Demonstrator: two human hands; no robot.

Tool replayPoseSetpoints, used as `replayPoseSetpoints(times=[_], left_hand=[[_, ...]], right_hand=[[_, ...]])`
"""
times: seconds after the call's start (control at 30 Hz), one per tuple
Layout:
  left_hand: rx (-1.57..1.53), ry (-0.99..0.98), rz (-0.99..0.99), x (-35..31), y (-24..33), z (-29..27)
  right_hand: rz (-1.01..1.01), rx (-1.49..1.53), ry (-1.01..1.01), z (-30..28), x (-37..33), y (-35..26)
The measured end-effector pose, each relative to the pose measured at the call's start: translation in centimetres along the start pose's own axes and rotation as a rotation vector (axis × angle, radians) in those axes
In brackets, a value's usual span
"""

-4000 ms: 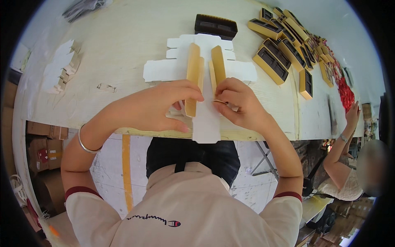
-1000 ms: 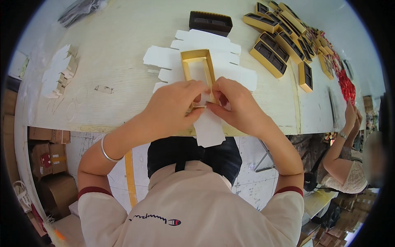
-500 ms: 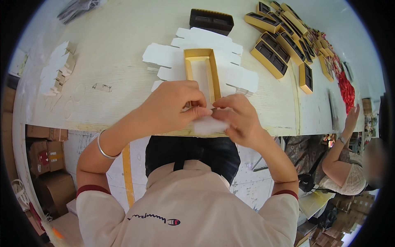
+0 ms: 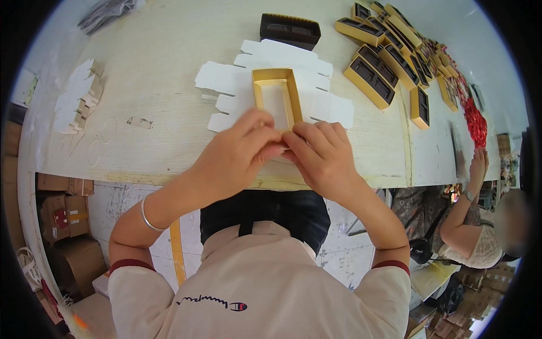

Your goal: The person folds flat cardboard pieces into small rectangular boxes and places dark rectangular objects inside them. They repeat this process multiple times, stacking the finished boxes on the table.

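Note:
A narrow gold-lined cardboard box (image 4: pixel 292 95) with standing walls lies on a stack of flat white die-cut card blanks (image 4: pixel 228 79) before me. My left hand (image 4: pixel 240 148) pinches the near end of the box, thumb and fingers close together. On the other side of that end, my right hand (image 4: pixel 326 155) has its bent fingers pressed on the same wall. The fingertips of both hands nearly meet there and hide the near wall and its flap. Just beyond the blanks stand dark brown plastic trays (image 4: pixel 290 31), nested together.
Gold boxes with dark inserts (image 4: pixel 370 79) are heaped at the far right, near red ribbons (image 4: pixel 473 121). Folded white card pieces (image 4: pixel 84 93) stand at the left. Another person's hand (image 4: pixel 479 164) reaches to the table's right edge. Cartons (image 4: pixel 76 243) sit below left.
The white flap at the box's near end has been folded up out of sight. My right hand has moved up and closed in toward my left. The other person's hand has shifted slightly.

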State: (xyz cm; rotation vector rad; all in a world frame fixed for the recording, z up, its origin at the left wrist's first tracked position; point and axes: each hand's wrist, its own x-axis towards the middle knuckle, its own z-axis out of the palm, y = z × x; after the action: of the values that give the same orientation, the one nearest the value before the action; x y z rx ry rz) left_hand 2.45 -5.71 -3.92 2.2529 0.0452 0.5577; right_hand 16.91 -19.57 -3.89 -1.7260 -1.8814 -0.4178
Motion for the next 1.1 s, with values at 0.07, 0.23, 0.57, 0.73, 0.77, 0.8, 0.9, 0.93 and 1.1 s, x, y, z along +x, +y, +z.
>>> replayPoseSetpoints(times=[0.07,0.23,0.57,0.73,0.77,0.8,0.9,0.93,1.1], left_hand=[[0.067,-0.013,0.026,-0.1,0.0,0.2],[0.231,-0.212,-0.083,1.2,0.7,-0.9],[0.37,-0.391,0.008,4.2,2.8,-5.8],[0.442,-0.313,0.058,4.6,-1.0,-8.4],[0.397,-0.378,0.051,4.9,-2.0,-8.2],[0.382,-0.374,-0.022,5.0,-1.9,-8.0],[0.33,-0.338,-0.145,5.0,-1.1,-6.7],[0.328,-0.299,-0.138,4.8,-1.1,-6.5],[0.286,-0.192,-0.09,3.4,-2.1,-6.1]], right_hand=[[-0.007,0.009,-0.084,-0.1,-0.1,0.1],[0.128,0.235,-0.433,-1.2,2.2,0.9],[0.054,0.276,-0.548,-2.9,2.5,2.2],[-0.055,0.459,-0.333,-5.1,5.1,5.2],[0.002,0.54,-0.271,-5.4,5.6,6.4],[0.084,0.444,-0.174,-5.2,6.4,8.6],[0.26,0.062,-0.101,-2.0,8.2,14.6],[0.241,-0.013,-0.143,-0.1,8.7,15.6],[0.14,-0.387,-0.36,4.2,10.8,17.8]])
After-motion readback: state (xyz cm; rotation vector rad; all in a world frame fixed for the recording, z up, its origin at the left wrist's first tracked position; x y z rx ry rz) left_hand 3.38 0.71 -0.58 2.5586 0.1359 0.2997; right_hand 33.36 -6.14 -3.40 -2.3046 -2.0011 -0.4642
